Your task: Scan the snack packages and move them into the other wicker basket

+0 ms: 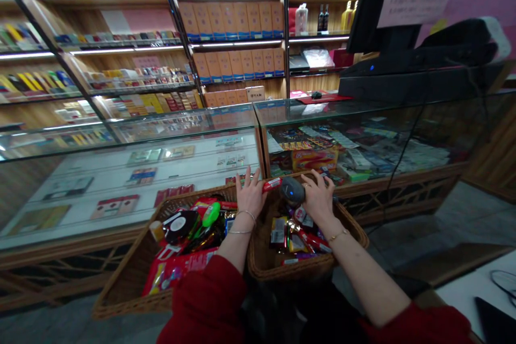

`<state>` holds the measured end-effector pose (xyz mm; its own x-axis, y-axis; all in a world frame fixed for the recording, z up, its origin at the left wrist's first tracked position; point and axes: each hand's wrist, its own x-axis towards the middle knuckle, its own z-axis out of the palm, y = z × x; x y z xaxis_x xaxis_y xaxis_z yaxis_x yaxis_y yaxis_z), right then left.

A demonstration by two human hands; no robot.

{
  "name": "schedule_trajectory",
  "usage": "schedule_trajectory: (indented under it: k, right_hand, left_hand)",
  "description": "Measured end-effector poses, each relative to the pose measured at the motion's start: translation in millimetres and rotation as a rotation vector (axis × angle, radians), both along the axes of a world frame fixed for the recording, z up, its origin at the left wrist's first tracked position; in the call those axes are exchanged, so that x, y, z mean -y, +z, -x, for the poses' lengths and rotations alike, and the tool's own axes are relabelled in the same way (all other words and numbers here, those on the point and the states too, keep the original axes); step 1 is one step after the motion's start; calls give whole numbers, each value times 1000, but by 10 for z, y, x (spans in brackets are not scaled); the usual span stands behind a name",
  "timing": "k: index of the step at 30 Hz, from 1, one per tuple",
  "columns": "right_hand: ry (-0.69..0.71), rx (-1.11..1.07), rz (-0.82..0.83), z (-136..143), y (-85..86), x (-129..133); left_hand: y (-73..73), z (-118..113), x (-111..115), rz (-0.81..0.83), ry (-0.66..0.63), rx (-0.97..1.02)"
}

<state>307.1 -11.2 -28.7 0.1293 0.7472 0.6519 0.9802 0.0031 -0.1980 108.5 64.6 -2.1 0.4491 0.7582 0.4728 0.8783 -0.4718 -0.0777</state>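
Item: one red-wrapped stick [272, 185], above the far left part of the right basket [290, 270], its right end at the head of a grey handheld scanner [292, 191]. Contact between the two: cannot tell.

Left hand [250, 193]: over the meeting rims of the two baskets; fingers fanned and pointing far, the stick's left end caught at the thumb side.

Right hand [318, 196]: above the right basket; partly curled about the scanner, some fingers loose on the far side. Grip on the handle: mostly hidden.

Left basket [129, 269]: a large red packet [181, 266] near, a bright green piece [211, 214] farther off, mixed packets beside.

Right basket: small wrapped packets [278, 232] to the near and right.

Handling notes, in this onlooker's judgement: any printed code should face the scanner squarely, with the thumb clear of it; glossy wrap may glare, so a slight tilt could help. Best to have the stick a little off the head, and both wrists steady. Gathering the loose right fingers round the handle would steady the aim.
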Motion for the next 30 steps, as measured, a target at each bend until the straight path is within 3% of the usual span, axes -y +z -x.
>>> schedule_trajectory:
  k: [30]
  right_hand:
    - [54,-7,-2,16,-34,6]
  left_hand:
    - [-14,5,20,2,22,6]
